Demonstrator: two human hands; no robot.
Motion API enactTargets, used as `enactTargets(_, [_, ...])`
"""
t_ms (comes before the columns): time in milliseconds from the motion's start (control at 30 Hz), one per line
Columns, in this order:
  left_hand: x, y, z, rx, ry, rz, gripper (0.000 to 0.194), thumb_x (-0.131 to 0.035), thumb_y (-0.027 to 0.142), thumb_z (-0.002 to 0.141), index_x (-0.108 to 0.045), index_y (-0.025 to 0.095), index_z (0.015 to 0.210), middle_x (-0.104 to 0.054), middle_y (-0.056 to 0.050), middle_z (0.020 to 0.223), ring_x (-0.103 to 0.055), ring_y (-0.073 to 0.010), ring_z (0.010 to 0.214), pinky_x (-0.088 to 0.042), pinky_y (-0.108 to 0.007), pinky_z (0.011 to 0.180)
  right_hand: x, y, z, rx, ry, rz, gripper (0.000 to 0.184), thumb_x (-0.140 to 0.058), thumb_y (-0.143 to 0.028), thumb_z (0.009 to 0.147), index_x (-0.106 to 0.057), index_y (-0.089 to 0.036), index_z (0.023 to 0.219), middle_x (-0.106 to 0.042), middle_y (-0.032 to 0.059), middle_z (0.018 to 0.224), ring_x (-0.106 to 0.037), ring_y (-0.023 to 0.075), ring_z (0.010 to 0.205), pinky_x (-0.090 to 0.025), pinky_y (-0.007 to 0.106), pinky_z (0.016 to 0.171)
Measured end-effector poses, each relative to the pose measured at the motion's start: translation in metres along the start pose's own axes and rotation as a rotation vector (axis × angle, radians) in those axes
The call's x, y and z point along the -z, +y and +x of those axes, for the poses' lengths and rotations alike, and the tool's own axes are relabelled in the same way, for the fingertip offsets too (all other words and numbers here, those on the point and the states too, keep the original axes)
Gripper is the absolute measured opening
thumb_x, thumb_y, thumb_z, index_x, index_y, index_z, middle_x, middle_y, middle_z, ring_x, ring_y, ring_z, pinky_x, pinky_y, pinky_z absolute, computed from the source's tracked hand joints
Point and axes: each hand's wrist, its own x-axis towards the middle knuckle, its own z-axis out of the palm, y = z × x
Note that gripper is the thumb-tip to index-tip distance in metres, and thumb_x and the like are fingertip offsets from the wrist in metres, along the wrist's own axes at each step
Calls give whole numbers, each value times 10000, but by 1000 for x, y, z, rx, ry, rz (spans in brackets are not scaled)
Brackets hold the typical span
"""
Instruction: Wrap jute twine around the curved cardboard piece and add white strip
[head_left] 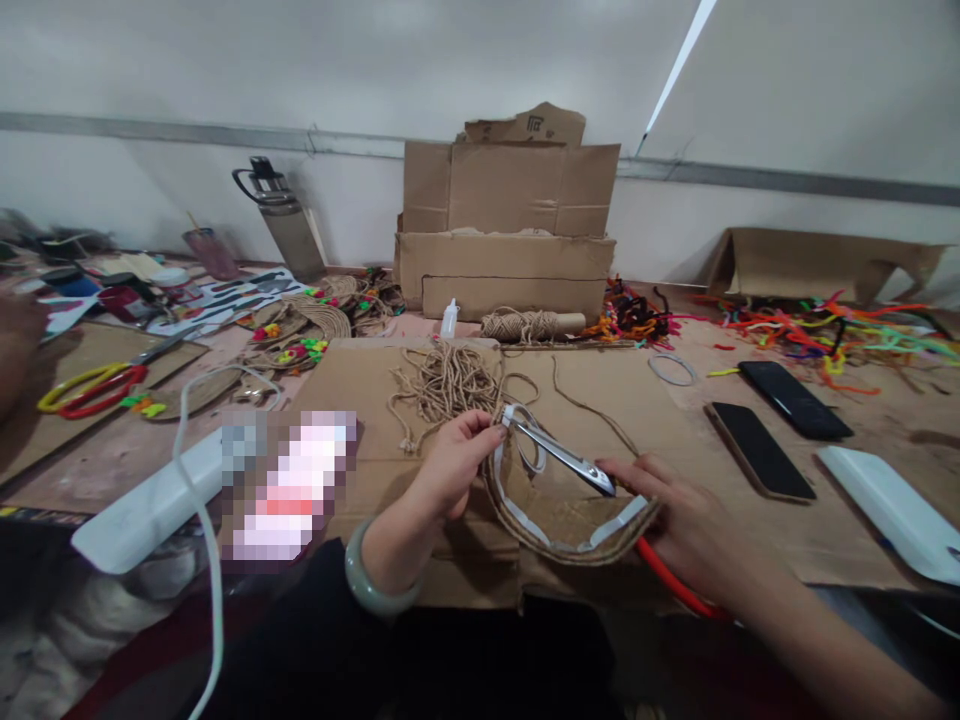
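My left hand (452, 468) is closed in a pinch on the end of a white tape strip (538, 457), at the left rim of a rounded cardboard piece (564, 552). Twine runs along that piece's edge, and more white tape lines its inner side. My right hand (679, 515) is closed around red-handled scissors (568, 457), whose metal blades point left to the tape by my left fingers. Whether the right fingers also grip the cardboard piece is hidden. Beyond my left hand lies a tangled heap of twine (454, 380) on a cardboard sheet (360, 400).
A twine roll (529, 325) and a small white bottle (450, 320) stand before a cardboard box (517, 200). Two dark phones (759, 450) and a white power strip (889, 510) lie right; yellow-and-red scissors (97, 390) lie left. Another person's hand (15, 345) shows at far left.
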Motion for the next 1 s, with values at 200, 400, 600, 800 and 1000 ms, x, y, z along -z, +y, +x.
enactTargets(200, [0, -2, 0, -20, -5, 33, 248, -780, 290, 552, -597, 146, 637, -566, 33, 568, -469, -60, 510, -354, -178, 508, 3, 1, 1, 12, -41, 98, 366, -475, -179, 738, -608, -224, 1076, -664, 73, 928, -665, 180, 747, -533, 281, 660])
enactTargets(400, [0, -1, 0, -30, -1, 47, 238, -781, 271, 553, -593, 144, 625, -559, 39, 553, -455, -52, 495, -343, -171, 492, 4, -1, 1, 1, -62, 143, 372, -463, -165, 728, -619, -215, 1062, -685, 67, 926, -671, 187, 783, -535, 288, 680])
enactTargets(600, [0, -1, 1, -17, 4, 19, 240, -782, 270, 554, -595, 142, 634, -577, 35, 559, -477, -54, 493, -361, -169, 494, 9, 10, 7, -104, -117, 39, 458, -464, -171, 723, -564, -169, 1170, -652, 109, 1130, -636, 242, 994, -513, 349, 808])
enactTargets(800, [0, 0, 0, -22, -13, -12, 287, -806, 304, 531, -605, 140, 654, -579, 41, 562, -476, -48, 496, -367, -164, 497, -1, 45, 29, -249, -109, -239, 470, -483, -443, 814, -551, -193, 1206, -653, 131, 1075, -639, 302, 913, -477, 386, 742])
enactTargets(1000, [0, 0, 2, -40, -11, -15, 303, -811, 323, 526, -613, 135, 656, -562, 48, 561, -453, -40, 496, -342, -163, 488, -2, 67, 48, -269, -181, -298, 410, -493, -360, 798, -598, -161, 1140, -655, 147, 1075, -627, 297, 922, -451, 362, 724])
